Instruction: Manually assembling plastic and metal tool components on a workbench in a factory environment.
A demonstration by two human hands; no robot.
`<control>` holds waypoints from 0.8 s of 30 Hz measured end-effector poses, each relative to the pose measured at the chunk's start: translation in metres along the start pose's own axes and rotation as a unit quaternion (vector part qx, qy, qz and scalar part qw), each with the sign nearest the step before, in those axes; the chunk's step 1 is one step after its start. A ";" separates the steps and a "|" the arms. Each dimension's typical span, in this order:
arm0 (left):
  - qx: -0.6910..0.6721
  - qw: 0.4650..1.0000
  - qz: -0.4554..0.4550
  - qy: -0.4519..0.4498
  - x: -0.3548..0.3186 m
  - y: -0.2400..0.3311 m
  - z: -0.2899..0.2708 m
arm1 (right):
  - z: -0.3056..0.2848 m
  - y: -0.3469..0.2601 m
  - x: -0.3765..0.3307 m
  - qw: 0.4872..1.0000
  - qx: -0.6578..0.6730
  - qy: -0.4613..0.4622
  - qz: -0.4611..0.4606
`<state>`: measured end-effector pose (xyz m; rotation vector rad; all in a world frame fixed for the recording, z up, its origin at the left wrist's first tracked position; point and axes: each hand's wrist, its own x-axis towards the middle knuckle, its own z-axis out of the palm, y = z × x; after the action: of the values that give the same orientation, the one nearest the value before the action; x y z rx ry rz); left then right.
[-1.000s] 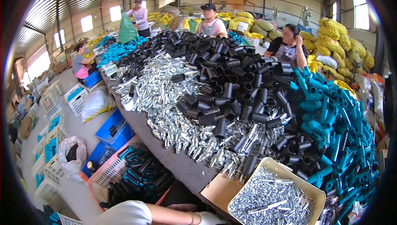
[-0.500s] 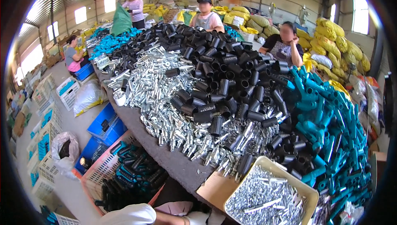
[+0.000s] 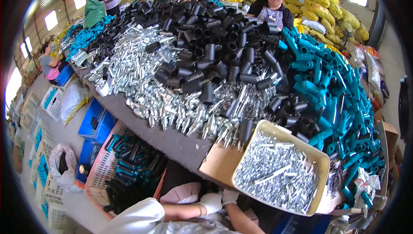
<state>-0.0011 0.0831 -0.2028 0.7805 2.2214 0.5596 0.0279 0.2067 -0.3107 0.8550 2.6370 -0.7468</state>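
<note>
At the lower edge, my left hand (image 3: 211,203), in a white glove, lies over my lap just below the table edge. My right hand (image 3: 230,196), also gloved in white, meets it side by side, close to the corner of a cream plastic tub (image 3: 282,127). The fingers of both hands are mostly hidden, and nothing held shows between them. Small silvery metal pins (image 3: 275,169) fill the tub. A flat piece of brown cardboard (image 3: 221,161) lies left of it, on the table edge.
The dark table (image 3: 159,141) carries heaps of silver metal fittings (image 3: 142,70), black plastic sleeves (image 3: 206,53) and teal plastic housings (image 3: 331,92). A pink crate (image 3: 103,173) of teal-and-black parts stands at my left, beside blue bins (image 3: 95,120). Several people are across the table.
The view has tilted downward, so the table sits higher and both gloved hands now show near the tub. The person at the far right has lowered a hand from the face.
</note>
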 end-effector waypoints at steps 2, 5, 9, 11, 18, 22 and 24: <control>-0.013 1.000 0.014 0.006 0.006 -0.018 0.004 | -0.024 -0.028 -0.009 0.995 -0.072 0.047 -0.046; 0.073 0.988 0.129 -0.039 0.000 0.001 -0.050 | -0.028 0.002 -0.001 0.941 0.290 0.166 -0.046; 0.007 0.989 0.116 0.091 -0.120 -0.034 -0.196 | -0.101 -0.016 -0.074 0.746 0.665 -0.008 0.010; 0.014 0.957 0.112 0.268 -0.182 -0.064 -0.250 | -0.109 0.023 -0.096 0.719 0.694 -0.003 0.025; -0.127 0.829 -0.071 0.540 -0.258 -0.150 -0.311 | -0.093 0.040 -0.121 0.629 0.777 -0.014 0.012; 0.104 0.836 -0.128 0.523 -0.206 -0.236 -0.332 | -0.103 0.010 -0.115 0.652 0.758 -0.017 -0.001; 0.121 0.841 -0.147 0.506 -0.172 -0.281 -0.331 | -0.113 -0.004 -0.126 0.716 0.698 0.018 -0.008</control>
<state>-0.2496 -0.2885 -0.0679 0.2104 3.3636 0.6195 0.1149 0.2071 -0.1655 1.0363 1.6322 -2.7944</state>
